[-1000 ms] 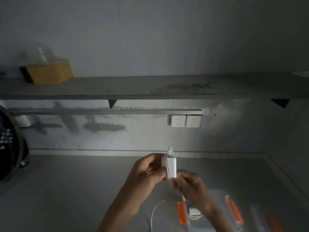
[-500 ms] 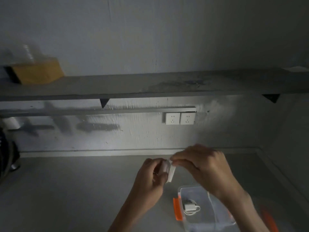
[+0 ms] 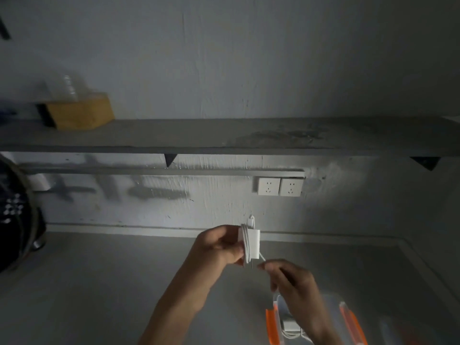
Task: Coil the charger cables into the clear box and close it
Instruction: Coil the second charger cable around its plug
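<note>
While the counter (image 3: 104,290) lies dim and grey below, the head camera shows both bare hands raised above it, in front of the back wall. The left hand (image 3: 219,247) is closed around a white charger block (image 3: 252,244), fingers wrapped on its left side, holding it upright. White cable (image 3: 246,245) is wound in several turns around the block's left part, and a small loop of it sticks up above the block's top edge. Just below and right of the block, the right hand (image 3: 295,280) pinches the free end of that cable between thumb and fingertips (image 3: 263,265); a short strand runs from the block's lower edge to the pinch. This hand is blurred.

Below the right hand, the clear box (image 3: 331,305) sits on the counter with its lid off, an orange latch (image 3: 271,327) on its left side and another on its right. Inside it, partly hidden by the right wrist, lies a second white charger (image 3: 290,326) with its cable bundled beside it.

Above the block, two white wall sockets (image 3: 278,186) sit side by side under a long shelf (image 3: 224,135). Far left of the block on that shelf stands a yellow-brown box (image 3: 79,112).
</note>
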